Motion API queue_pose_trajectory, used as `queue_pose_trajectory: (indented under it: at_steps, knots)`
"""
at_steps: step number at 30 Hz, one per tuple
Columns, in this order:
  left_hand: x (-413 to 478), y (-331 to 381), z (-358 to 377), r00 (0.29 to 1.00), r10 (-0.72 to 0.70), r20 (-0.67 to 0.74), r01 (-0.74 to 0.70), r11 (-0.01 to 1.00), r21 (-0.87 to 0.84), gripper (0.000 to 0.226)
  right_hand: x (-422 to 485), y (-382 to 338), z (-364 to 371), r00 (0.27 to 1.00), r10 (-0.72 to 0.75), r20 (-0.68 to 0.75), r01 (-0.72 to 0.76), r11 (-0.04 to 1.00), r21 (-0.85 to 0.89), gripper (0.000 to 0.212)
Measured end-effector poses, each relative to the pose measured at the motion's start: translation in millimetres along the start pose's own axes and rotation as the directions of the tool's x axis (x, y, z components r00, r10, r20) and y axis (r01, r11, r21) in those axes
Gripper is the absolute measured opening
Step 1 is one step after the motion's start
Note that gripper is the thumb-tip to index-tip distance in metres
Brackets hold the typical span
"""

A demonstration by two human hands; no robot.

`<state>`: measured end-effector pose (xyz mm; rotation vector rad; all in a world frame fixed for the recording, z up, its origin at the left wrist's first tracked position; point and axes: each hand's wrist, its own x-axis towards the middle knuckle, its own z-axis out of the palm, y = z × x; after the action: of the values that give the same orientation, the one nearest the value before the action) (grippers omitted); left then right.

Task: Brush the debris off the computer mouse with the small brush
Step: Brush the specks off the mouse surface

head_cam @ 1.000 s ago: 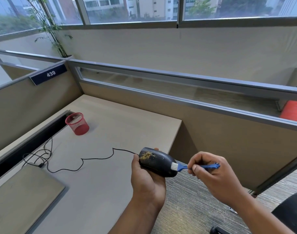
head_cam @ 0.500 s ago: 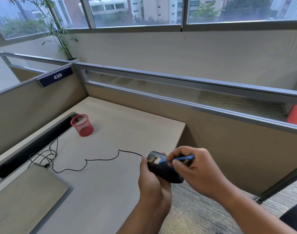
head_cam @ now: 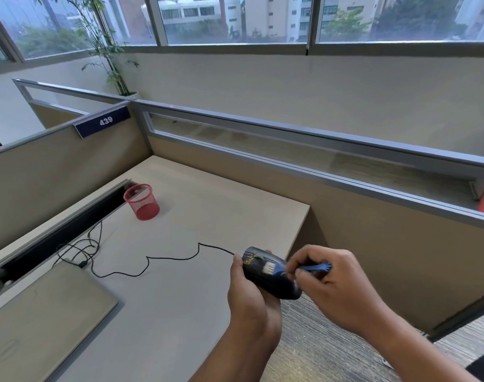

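Note:
My left hand (head_cam: pixel 251 301) grips a black computer mouse (head_cam: pixel 273 282) from below, holding it in the air past the desk's right edge. Yellowish debris (head_cam: pixel 248 261) clings to the mouse's front, near the wheel. My right hand (head_cam: pixel 337 285) pinches the handle of a small blue brush (head_cam: pixel 315 268). Its pale bristles rest on the top of the mouse, just behind the debris. The mouse's black cable (head_cam: pixel 169 257) trails left across the desk.
The beige desk (head_cam: pixel 207 216) carries a red mesh cup (head_cam: pixel 142 202) at the back left and a tangle of cable (head_cam: pixel 78 252) by a dark cable trough. A grey laptop (head_cam: pixel 42 321) lies closed at the near left. Partition walls enclose the desk; carpet lies below my hands.
The brush went from the mouse's rear end up to its front and has now drawn back to the middle of its top. The view has shifted slightly left.

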<state>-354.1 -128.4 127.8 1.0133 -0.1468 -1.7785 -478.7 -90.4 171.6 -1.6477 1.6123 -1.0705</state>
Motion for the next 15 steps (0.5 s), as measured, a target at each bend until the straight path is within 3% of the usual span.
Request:
queue_pose_trajectory:
  at_steps: [6, 9, 12, 15]
  knots:
    - [0.8, 0.2, 0.1, 0.999, 0.037, -0.038, -0.038, 0.999, -0.008, 0.062, 0.4, 7.0, -23.0, 0.995, 0.041, -0.094, -0.033, 0.996, 0.087, 0.036]
    - [1.5, -1.2, 1.7, 1.0, 0.006, -0.024, -0.006, 1.0, 0.021, 0.068, 5.3, 0.6, -15.4, 0.998, 0.034, -0.052, -0.027, 0.992, 0.127, 0.035]
    - [3.0, 1.4, 3.4, 1.0, 0.001, -0.021, 0.0, 1.0, 0.025, 0.068, 1.3, 7.2, -12.5, 0.999, 0.046, 0.001, -0.046, 0.996, 0.079, 0.034]
    - [4.1, 3.2, 2.7, 0.999, 0.039, -0.022, -0.039, 0.999, 0.007, 0.063, -1.0, 17.9, -21.7, 0.995, 0.068, -0.067, -0.066, 0.997, 0.041, 0.036]
